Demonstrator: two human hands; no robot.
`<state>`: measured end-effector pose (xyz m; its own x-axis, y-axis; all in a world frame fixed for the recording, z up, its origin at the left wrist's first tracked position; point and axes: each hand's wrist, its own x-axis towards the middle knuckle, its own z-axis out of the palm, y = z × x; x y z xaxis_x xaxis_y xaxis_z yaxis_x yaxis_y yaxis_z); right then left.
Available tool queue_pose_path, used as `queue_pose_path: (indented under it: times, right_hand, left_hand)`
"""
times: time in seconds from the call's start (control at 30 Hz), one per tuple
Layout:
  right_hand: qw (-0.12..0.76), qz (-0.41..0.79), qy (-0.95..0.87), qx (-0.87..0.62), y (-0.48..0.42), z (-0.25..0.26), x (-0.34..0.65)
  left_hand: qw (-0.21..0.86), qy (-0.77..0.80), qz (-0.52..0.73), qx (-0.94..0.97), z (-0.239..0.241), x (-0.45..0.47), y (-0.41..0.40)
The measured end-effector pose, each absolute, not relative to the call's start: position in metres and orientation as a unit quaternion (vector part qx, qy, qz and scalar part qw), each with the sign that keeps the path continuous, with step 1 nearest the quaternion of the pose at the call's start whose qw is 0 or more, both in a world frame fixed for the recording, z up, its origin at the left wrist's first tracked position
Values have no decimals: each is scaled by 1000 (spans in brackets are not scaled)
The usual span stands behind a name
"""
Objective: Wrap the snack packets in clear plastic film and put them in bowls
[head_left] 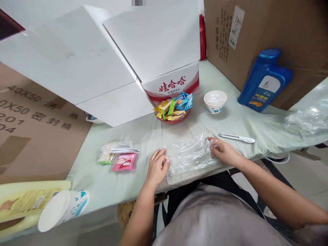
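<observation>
A clear, crinkled plastic bag (188, 153) lies spread on the table's front part, between my two hands. At its left edge, my left hand (156, 167) has its fingers bent and its thumb close to them, gripping the film. My right hand (222, 150) pinches the bag's right edge between thumb and fingers. Just right of that hand lies a utility knife (237, 138) with a white handle. Beyond the bag stands a reddish bowl (176, 120) heaped with wrapped snacks (170, 108). A paper bowl (215, 101) with blue print is to its right.
Pink tissue packs (125, 162) and other small packets lie left. A paper cup (64, 208) rests on its side by a yellow bottle (28, 201). White boxes (102, 61), cardboard boxes (261, 30) and a blue bottle (263, 82) line the back; more film (310, 118) lies right.
</observation>
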<state>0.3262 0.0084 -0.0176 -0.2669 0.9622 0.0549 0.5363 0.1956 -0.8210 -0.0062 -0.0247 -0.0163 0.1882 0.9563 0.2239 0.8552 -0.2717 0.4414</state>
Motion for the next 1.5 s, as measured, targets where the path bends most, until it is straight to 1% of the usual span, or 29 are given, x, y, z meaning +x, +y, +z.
queue_pose_path:
  times: [0.1,0.17,0.27,0.4,0.5,0.63,0.9,1.0,1.07,1.17,1.23,1.33,1.43,1.5]
  right_hand:
    - [283,363,-691,-558,10,-19,326]
    - [289,368,-675,-570,8,-20,326]
    - [320,364,-663,-571,5,-22,326]
    - [355,288,-680,-574,8,-22,325]
    - [340,227,-686,-602,13,-19,323]
    - [323,180,-687,-625,20,-19,321]
    - [257,169,-696,-648,26,-12,319]
    - [225,141,-709,-654,30,-4,317]
    - [193,108,-706,-673,35,-2,315]
    - [112,77,-705,-696,42,-7,311]
    - [73,63,-705,-702,45,-13,309]
    - [63,33,-707,-704,45,-21,308]
    - [68,17,-713,-697,43,-25,308]
    - [70,13,-715,-695,42,-26,306]
  left_hand:
    - [61,625,189,755,-28,-7,-25]
    - [48,622,209,753,-28,-8,-26]
    - [38,616,274,737,-20,-10,-24]
    - [52,645,300,701,-12,-9,-14]
    - [64,683,276,674,-17,-6,-3]
    - [56,696,259,667,-30,2,7]
    - [24,689,250,680,-34,5,9]
    - [16,683,247,687,-35,5,9]
    - [10,681,247,690,-36,6,9]
    - [3,679,246,692,-39,6,10]
    - [2,680,249,689,-38,4,10]
    - [-9,692,290,661,-30,0,6]
    - [-71,688,368,621,-15,3,-3]
    - [-107,648,390,646,-7,13,-10]
